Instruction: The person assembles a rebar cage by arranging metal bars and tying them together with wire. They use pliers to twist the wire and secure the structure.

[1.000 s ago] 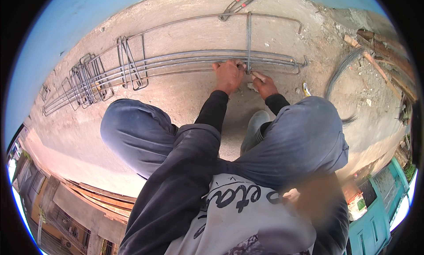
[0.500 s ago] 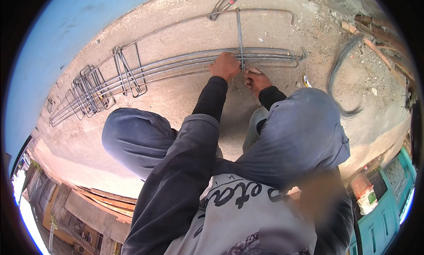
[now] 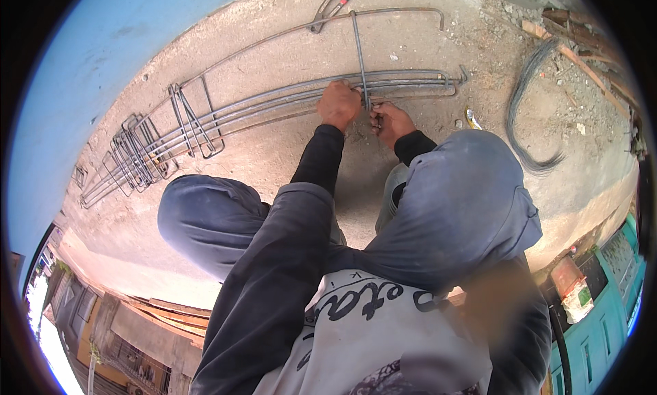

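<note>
Bent wire loops [image 3: 140, 152] sit bunched on the far left of the long steel bars [image 3: 274, 100], which lie on the concrete floor [image 3: 274, 162]. The left hand [image 3: 339, 104] is clenched on the bars, steadying them. Just right, the right hand [image 3: 390, 121] pinches the upright loop [image 3: 358, 53], keeping it straight.

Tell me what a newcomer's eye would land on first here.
First, the two hands at top centre: the left hand and right hand meet where an upright stirrup crosses the long rebars lying on the concrete floor. Further left, more stirrups bunch on the bars; a wire bundle curls at right.
</note>
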Motion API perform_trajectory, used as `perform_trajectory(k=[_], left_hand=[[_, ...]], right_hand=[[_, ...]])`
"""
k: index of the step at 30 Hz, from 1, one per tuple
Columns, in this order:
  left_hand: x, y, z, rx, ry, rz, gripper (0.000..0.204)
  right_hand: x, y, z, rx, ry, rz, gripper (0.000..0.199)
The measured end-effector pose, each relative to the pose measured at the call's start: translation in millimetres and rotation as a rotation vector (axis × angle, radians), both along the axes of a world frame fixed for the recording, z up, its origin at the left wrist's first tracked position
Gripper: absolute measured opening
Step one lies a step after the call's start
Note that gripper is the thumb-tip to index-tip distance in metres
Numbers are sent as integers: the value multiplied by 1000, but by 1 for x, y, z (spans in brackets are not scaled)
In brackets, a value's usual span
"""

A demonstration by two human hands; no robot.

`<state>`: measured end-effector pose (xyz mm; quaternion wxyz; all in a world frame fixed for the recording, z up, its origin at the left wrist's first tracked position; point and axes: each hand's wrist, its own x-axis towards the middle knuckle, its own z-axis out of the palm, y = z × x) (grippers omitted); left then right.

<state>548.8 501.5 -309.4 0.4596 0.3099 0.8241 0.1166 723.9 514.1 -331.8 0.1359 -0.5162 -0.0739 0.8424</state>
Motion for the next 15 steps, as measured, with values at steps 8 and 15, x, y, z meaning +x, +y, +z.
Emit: perform_trajectory(k=[8, 15], left_hand=[[-10, -5, -15, 78, -109, -61, 30], [-4, -2, -9, 16, -64, -53, 29]], right_hand=[[-3, -3, -1, -18, 80, -75, 11], [-10, -5, 14, -10, 114, -131, 16]])
